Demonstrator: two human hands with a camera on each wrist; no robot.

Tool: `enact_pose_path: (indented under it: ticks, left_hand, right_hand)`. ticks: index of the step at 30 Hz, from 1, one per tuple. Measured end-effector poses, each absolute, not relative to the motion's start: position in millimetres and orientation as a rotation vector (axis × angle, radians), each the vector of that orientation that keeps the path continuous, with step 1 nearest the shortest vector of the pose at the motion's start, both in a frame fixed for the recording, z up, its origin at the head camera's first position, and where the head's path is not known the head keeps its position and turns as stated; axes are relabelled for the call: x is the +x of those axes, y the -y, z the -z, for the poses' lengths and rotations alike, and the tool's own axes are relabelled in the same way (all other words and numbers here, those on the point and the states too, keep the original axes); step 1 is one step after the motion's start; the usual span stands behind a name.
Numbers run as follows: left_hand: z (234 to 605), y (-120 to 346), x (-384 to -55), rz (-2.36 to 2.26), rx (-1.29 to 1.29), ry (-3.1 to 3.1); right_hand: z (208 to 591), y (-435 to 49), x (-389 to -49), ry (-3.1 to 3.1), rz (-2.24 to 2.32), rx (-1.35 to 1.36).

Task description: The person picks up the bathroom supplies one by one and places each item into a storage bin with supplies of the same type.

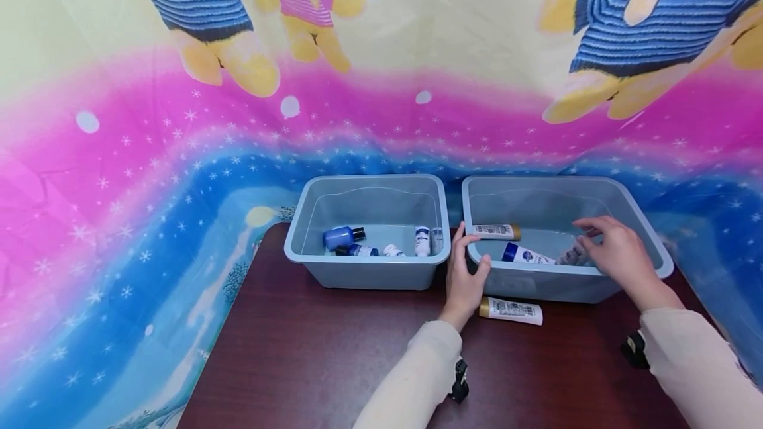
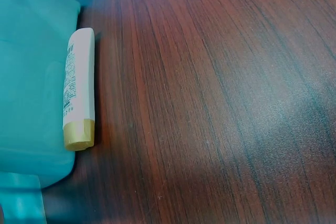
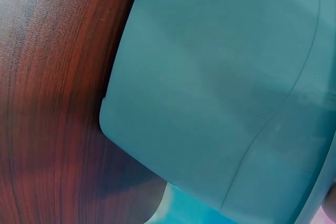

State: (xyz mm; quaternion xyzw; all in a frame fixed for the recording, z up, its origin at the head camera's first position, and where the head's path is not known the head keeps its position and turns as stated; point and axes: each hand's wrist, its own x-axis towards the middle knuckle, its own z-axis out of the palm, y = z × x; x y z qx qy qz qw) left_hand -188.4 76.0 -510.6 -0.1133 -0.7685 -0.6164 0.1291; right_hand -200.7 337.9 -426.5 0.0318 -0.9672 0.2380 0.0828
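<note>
My right hand (image 1: 616, 250) reaches over the front rim into the right grey bin (image 1: 536, 281), its curled fingers and thumb on a small clear bottle (image 1: 573, 254). Beside that bottle lies a white tube with a dark blue cap (image 1: 527, 255). A white tube with a gold cap (image 1: 496, 232) lies farther back along the bin's left side. At the bin's front left corner is my left hand (image 1: 465, 283), fingers spread and holding nothing, with fingertips right at the rim. Neither wrist view shows the fingers clearly.
Another gold-capped white tube (image 1: 512, 310) lies on the dark wood table (image 1: 298, 349), against the right bin's front. The left grey bin (image 1: 369, 275) holds a blue bottle (image 1: 338, 238), a dark blue bottle (image 1: 360, 251), a white bottle (image 1: 422, 241) and other small containers. A printed cloth hangs behind.
</note>
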Motion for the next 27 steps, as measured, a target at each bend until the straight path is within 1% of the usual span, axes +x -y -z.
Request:
enact_pose_path:
  ticks: [10, 17, 27]
  left_hand:
    - [512.2, -76.4, -189.3, 1.791, -0.324, 2.225]
    - [511.9, -76.8, -189.3, 1.785, -0.316, 2.233]
    - [511.4, -76.8, -188.8, 1.794, -0.315, 2.228]
  right_hand:
    - [423.5, -341.7, -195.7, 2.84, -0.689, 0.109]
    - [418.9, -340.5, -184.4, 2.757, -0.678, 0.172]
    - [410.3, -329.4, -167.2, 2.655, -0.689, 0.191]
